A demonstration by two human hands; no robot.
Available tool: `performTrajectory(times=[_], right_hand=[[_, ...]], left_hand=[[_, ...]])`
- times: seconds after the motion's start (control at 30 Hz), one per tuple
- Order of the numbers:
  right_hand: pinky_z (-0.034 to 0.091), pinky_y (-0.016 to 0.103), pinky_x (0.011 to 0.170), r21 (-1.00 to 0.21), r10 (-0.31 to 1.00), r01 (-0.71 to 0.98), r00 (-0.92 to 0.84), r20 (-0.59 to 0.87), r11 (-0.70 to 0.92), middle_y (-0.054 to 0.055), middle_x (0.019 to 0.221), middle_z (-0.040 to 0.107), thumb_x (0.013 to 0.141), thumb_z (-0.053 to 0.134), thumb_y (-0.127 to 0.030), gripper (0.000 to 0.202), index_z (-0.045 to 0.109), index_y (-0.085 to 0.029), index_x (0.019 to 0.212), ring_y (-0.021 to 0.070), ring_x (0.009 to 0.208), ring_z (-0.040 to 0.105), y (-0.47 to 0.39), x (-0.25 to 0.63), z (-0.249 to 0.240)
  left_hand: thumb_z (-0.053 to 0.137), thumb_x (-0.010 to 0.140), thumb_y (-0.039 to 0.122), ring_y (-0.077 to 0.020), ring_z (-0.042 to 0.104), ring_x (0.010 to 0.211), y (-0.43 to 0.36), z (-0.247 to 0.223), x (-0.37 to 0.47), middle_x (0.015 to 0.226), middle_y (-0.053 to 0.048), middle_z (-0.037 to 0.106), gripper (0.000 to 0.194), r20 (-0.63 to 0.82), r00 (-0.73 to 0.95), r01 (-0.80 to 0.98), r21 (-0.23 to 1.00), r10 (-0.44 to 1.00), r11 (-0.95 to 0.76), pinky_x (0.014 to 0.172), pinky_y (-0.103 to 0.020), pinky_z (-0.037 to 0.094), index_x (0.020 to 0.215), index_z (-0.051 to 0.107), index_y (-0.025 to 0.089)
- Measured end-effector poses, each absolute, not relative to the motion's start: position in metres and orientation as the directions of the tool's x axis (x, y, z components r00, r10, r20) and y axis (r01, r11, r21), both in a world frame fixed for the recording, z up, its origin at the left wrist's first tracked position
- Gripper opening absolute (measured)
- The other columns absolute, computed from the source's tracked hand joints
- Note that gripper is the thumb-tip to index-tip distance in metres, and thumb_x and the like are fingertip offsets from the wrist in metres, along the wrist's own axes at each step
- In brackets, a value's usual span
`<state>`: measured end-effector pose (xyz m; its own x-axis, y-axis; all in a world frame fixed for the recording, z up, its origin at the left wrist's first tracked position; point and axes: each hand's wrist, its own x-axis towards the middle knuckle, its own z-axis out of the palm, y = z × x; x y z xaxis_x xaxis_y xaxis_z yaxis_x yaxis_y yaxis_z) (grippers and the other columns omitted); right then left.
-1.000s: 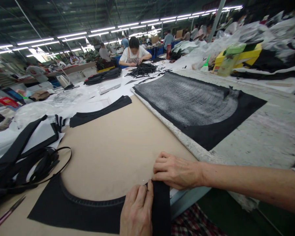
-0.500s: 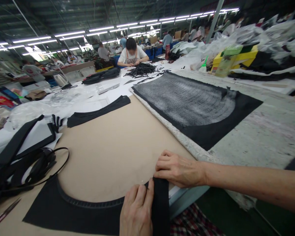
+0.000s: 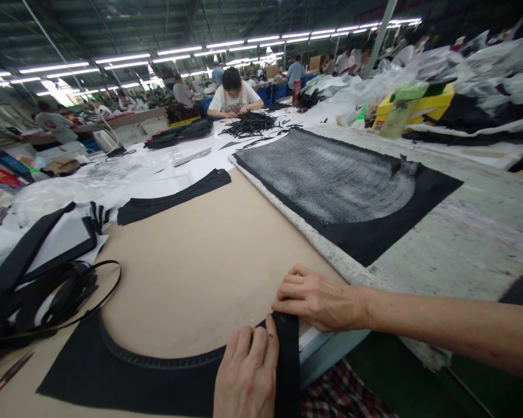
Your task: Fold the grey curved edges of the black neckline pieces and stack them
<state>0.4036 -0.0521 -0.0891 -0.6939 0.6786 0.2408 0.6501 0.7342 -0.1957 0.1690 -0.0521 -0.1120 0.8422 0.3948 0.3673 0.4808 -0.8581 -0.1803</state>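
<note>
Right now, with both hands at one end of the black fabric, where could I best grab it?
Pinch the black fabric at its pointed left corner, probably from the lower left: that corner lies free on the tan surface, while the left hand and right hand occupy the other end. A thin black loop sits near the upper left edge, making approach there look awkward.

Black fabric piece point(image 3: 165, 386) lying flat on a tan worktop point(image 3: 192, 273).
Its far edge dips in a smooth curve, bordered by a narrow band with short pale marks; the near left corner is pointed.
</note>
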Motion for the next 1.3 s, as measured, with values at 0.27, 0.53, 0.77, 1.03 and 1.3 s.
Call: performTrajectory(times=[0.27, 0.53, 0.77, 1.03, 1.3], right_hand=[[0.03, 0.041, 0.093, -0.3, 0.816, 0.761, -0.555, 0.161, 0.576, 0.009, 0.109, 0.06, 0.088, 0.041, -0.011, 0.038, 0.052, -0.017, 0.124, 0.0216, 0.099, 0.048, -0.078, 0.383, -0.08], [0.029, 0.044, 0.099, -0.392, 0.887, 0.797, -0.432, 0.162, 0.459, 0.009, 0.111, 0.059, 0.079, 0.038, -0.002, 0.047, 0.055, -0.017, 0.12, 0.0212, 0.105, 0.048, -0.089, 0.389, -0.074], [0.033, 0.042, 0.091, -0.401, 0.868, 0.772, -0.465, 0.171, 0.493, 0.01, 0.11, 0.059, 0.078, 0.04, -0.003, 0.052, 0.052, -0.018, 0.127, 0.0229, 0.101, 0.048, -0.089, 0.379, -0.077], [0.031, 0.038, 0.086, -0.443, 0.888, 0.771, -0.428, 0.17, 0.457, 0.007, 0.102, 0.06, 0.085, 0.043, -0.007, 0.035, 0.057, -0.019, 0.115, 0.0206, 0.092, 0.048, -0.079, 0.359, -0.072], [0.032, 0.034, 0.075, -0.252, 0.889, 0.855, -0.452, 0.066, 0.453, 0.005, 0.085, 0.059, 0.091, 0.046, -0.017, 0.014, 0.056, -0.017, 0.08, 0.018, 0.078, 0.048, -0.043, 0.327, -0.076]], left_hand=[[0.043, 0.083, 0.007, -0.0208, 0.05, 0.082, -0.058, -0.11, 0.175, 0.088, -0.004, 0.054, 0.038, 0.345, 0.83, 0.521, -0.192, 0.439, -0.832, 0.076, -0.035, 0.048, 0.117, 0.059, 0.01], [0.036, 0.088, 0.007, -0.0214, 0.056, 0.094, -0.062, -0.127, 0.167, 0.098, -0.008, 0.063, 0.038, 0.506, 0.753, 0.574, -0.193, 0.42, -0.796, 0.084, -0.035, 0.044, 0.117, 0.06, 0.008], [0.035, 0.084, 0.001, -0.0229, 0.061, 0.099, -0.065, -0.136, 0.161, 0.104, -0.011, 0.069, 0.039, 0.611, 0.687, 0.575, -0.124, 0.394, -0.809, 0.088, -0.035, 0.044, 0.109, 0.064, 0.008], [0.036, 0.084, 0.002, -0.0237, 0.063, 0.101, -0.07, -0.14, 0.161, 0.107, -0.011, 0.07, 0.038, 0.645, 0.646, 0.601, -0.101, 0.408, -0.793, 0.087, -0.035, 0.047, 0.109, 0.065, 0.008], [0.035, 0.084, 0.002, -0.0234, 0.063, 0.104, -0.074, -0.151, 0.165, 0.107, -0.01, 0.07, 0.04, 0.748, 0.482, 0.622, 0.075, 0.457, -0.779, 0.088, -0.035, 0.051, 0.108, 0.066, 0.011]])
